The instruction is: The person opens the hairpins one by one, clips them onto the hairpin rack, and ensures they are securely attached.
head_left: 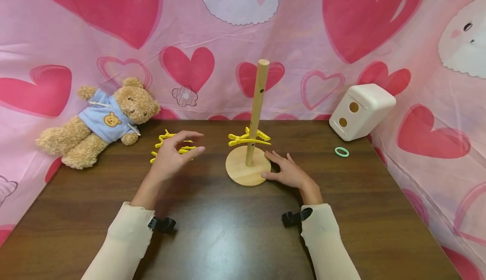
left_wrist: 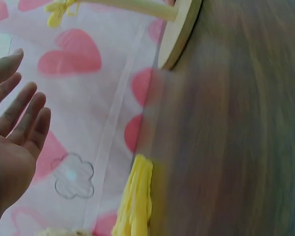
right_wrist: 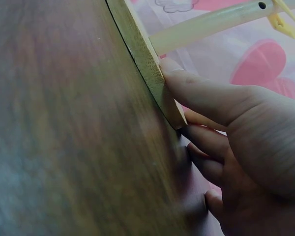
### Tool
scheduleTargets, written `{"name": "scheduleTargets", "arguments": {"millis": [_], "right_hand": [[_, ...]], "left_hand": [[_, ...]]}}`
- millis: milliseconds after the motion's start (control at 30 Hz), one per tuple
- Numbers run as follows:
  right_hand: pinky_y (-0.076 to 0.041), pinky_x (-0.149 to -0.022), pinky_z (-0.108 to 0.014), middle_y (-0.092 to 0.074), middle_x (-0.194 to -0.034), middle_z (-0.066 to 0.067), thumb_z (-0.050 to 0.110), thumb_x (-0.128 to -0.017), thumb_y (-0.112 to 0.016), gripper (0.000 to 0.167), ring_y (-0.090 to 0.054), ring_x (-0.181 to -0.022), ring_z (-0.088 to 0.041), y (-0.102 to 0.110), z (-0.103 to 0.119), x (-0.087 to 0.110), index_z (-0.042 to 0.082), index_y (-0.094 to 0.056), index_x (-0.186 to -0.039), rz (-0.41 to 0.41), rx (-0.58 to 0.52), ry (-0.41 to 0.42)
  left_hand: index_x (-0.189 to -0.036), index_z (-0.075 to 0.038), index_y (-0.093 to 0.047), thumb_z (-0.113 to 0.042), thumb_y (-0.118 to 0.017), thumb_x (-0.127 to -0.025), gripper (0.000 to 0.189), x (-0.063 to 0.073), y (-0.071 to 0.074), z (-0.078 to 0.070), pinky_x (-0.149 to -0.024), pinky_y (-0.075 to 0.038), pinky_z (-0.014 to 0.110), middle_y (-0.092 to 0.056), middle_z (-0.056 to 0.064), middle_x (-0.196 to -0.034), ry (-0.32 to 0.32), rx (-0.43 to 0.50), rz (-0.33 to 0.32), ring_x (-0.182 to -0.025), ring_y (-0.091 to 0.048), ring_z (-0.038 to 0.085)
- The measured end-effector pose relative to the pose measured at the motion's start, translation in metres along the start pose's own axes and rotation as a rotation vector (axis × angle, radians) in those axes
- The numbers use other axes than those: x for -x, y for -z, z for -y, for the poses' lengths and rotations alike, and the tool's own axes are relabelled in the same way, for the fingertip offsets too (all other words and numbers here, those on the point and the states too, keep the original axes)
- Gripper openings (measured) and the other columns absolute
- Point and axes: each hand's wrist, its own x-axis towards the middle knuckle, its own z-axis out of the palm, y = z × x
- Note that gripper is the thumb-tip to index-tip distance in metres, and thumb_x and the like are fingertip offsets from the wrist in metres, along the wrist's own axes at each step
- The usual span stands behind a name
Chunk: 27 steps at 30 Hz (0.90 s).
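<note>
The left hand (head_left: 171, 157) is raised to the left of the wooden stand (head_left: 257, 103), with the thumb well apart from loosely bent fingers, and nothing is held in it. The right hand (head_left: 288, 172) is placed at the right side of the stand, where the rim of its round base (head_left: 243, 174) is held lightly between thumb and fingers. By this grip, it seems, the base is prevented from sliding or turning.

On the lower part of the pole, just above the base, a yellow crocodile-type hair clip (head_left: 250, 141) is seen, lying across it. The pole is passed between its two arms, so the clip is probably held there by its own spring. More yellow hair clips (left_wrist: 135, 201) are laid to the left of the stand, partly hidden by the left hand; their exact number cannot be told. They are perhaps put there to be easily reached.

Farther to the left of the stand, a teddy bear (head_left: 100, 119) in a blue hoodie is leaned against the pink heart-printed cloth (head_left: 296, 39). To the right of the stand, well apart, a mint-green ring (head_left: 341, 152) and a white box (head_left: 366, 111) are placed, perhaps to be out of the way.

No brand, label or writing can be read; on the hoodie only a bear-face patch (head_left: 112, 120) is shown.
</note>
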Motion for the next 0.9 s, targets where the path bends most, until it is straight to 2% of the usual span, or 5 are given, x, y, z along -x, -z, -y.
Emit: {"name": "scheduleTargets", "arguments": {"millis": [200,467,600,767,900], "right_hand": [[0.006,-0.120,-0.057,-0.033,-0.161,-0.016,0.040,-0.094,-0.073,0.080,-0.017,-0.153,-0.031,-0.001,-0.001,0.001,0.006,-0.036,-0.157,0.001,-0.007,-0.009],[0.006,-0.120,-0.056,-0.034,-0.160,-0.016,0.040,-0.094,-0.073,0.080,-0.018,-0.152,-0.031,-0.001,0.000,-0.001,0.007,-0.037,-0.157,0.002,0.000,-0.009],[0.006,-0.120,-0.056,-0.034,-0.160,-0.016,0.040,-0.094,-0.073,0.080,-0.019,-0.152,-0.031,-0.001,0.000,-0.001,0.006,-0.037,-0.157,-0.001,0.000,-0.013],[0.006,-0.120,-0.056,-0.034,-0.160,-0.016,0.039,-0.093,-0.073,0.080,-0.019,-0.152,-0.030,-0.001,0.001,-0.001,0.006,-0.038,-0.156,-0.004,-0.001,-0.014],[0.006,-0.120,-0.056,-0.034,-0.161,-0.016,0.039,-0.093,-0.074,0.080,-0.019,-0.152,-0.030,-0.001,0.001,-0.001,0.007,-0.038,-0.156,-0.007,-0.007,-0.015]], "left_hand": [[-0.126,-0.007,-0.068,-0.020,-0.079,-0.090,0.040,0.008,0.016,0.006,-0.098,-0.050,0.047,-0.070,0.010,-0.119,0.012,-0.010,-0.016,-0.112,-0.063,0.032],[-0.129,-0.012,-0.067,-0.027,-0.079,-0.090,0.043,0.020,0.034,0.012,-0.097,-0.049,0.040,-0.068,0.006,-0.122,0.093,-0.056,-0.005,-0.113,-0.060,0.030],[-0.132,-0.008,-0.063,-0.026,-0.080,-0.090,0.049,0.025,0.048,0.021,-0.102,-0.047,0.047,-0.063,0.012,-0.131,0.119,-0.072,0.041,-0.119,-0.059,0.035],[-0.137,-0.005,-0.058,-0.027,-0.080,-0.090,0.057,0.031,0.064,0.032,-0.107,-0.038,0.060,-0.056,0.014,-0.140,0.207,-0.052,0.101,-0.128,-0.051,0.040],[-0.137,-0.001,-0.057,-0.023,-0.081,-0.089,0.058,0.032,0.073,0.041,-0.107,-0.037,0.058,-0.057,0.017,-0.138,0.225,-0.067,0.137,-0.127,-0.050,0.039]]}}
